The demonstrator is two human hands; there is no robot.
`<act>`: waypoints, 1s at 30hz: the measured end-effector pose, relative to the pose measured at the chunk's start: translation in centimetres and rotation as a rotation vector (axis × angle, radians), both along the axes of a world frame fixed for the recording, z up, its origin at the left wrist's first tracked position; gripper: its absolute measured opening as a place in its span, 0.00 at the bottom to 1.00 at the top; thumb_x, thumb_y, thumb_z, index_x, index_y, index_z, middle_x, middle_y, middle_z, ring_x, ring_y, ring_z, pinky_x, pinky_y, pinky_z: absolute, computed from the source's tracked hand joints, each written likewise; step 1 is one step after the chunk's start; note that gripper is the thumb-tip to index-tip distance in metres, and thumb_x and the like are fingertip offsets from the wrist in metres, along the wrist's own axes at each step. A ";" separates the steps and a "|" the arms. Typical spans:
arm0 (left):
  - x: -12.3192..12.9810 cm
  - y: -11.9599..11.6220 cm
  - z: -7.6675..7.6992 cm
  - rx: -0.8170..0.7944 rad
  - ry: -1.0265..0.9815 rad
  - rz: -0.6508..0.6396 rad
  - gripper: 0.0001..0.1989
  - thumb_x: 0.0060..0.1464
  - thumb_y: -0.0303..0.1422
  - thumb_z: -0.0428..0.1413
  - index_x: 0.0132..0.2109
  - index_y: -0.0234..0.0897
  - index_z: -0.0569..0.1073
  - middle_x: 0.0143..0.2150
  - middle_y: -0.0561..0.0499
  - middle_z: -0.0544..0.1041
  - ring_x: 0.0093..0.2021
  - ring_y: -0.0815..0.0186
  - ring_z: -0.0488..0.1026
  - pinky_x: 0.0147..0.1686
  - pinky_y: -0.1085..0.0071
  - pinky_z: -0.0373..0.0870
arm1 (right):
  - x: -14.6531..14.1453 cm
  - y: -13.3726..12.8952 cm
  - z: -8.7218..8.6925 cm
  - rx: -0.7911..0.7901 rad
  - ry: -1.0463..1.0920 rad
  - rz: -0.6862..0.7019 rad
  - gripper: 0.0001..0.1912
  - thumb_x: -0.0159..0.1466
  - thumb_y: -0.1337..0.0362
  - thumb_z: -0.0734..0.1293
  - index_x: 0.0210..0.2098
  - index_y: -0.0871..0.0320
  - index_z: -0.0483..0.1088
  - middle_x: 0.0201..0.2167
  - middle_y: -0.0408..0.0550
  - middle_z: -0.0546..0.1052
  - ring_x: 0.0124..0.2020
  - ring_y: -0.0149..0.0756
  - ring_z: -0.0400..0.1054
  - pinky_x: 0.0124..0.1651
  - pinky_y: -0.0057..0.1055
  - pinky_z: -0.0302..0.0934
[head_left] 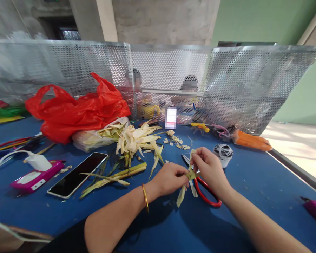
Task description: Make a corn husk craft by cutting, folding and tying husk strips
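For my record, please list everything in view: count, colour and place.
Thin leafy strips: count unclear, pale green, between hands
Loose leafy husks: many, cream, centre
Looped-handle metal scissors: one, red handles, beneath hands
Crumpled plastic bag: one, red, back left
Flat rectangular phone: one, dark screen, left
Plastic power strip: one, magenta, left
Plastic plug: one, white, on power strip
Wound string ball: one, grey-white, right
Oblong packet: one, orange, back right
Perforated metal screen: one, silver, behind
Flat table: one, blue, beneath
People: two, blurred, behind screen
Small items: uncounted, mixed colours, back and edges
Left hand: one, gold bangle, pinching strips
Right hand: one, bare, pinching strips
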State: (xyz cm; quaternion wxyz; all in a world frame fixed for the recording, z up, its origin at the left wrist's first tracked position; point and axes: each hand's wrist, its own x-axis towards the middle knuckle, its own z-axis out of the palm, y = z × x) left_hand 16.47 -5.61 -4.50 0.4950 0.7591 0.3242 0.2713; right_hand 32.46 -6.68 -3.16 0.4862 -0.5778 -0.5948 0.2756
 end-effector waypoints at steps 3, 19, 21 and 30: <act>0.0 0.0 0.3 -0.153 -0.090 0.031 0.10 0.47 0.31 0.53 0.24 0.35 0.76 0.24 0.50 0.77 0.26 0.67 0.71 0.28 0.75 0.66 | -0.3 -0.2 0.2 0.023 0.088 0.043 0.07 0.61 0.60 0.61 0.30 0.55 0.62 0.24 0.43 0.73 0.21 0.30 0.66 0.25 0.26 0.60; -0.1 0.2 1.3 -0.456 -0.240 0.264 0.10 0.40 0.38 0.62 0.21 0.35 0.76 0.22 0.49 0.76 0.19 0.73 0.64 0.18 0.76 0.56 | 1.4 0.5 1.0 0.271 -0.687 0.137 0.11 0.65 0.60 0.62 0.29 0.55 0.70 0.29 0.45 0.75 0.35 0.38 0.68 0.41 0.34 0.56; -0.2 0.3 1.3 -0.500 -0.238 0.249 0.10 0.39 0.37 0.63 0.20 0.35 0.76 0.22 0.49 0.76 0.19 0.73 0.64 0.18 0.76 0.54 | 1.7 0.6 1.0 0.268 -0.753 0.107 0.14 0.66 0.61 0.61 0.26 0.56 0.69 0.26 0.45 0.74 0.32 0.37 0.67 0.39 0.33 0.55; 0.4 1.1 -0.7 -0.617 -0.480 0.341 0.11 0.35 0.36 0.65 0.23 0.32 0.74 0.20 0.54 0.71 0.21 0.73 0.65 0.22 0.76 0.58 | -1.9 -2.6 0.5 0.701 -1.218 0.414 0.08 0.64 0.71 0.61 0.36 0.56 0.71 0.31 0.46 0.73 0.35 0.37 0.65 0.49 0.38 0.52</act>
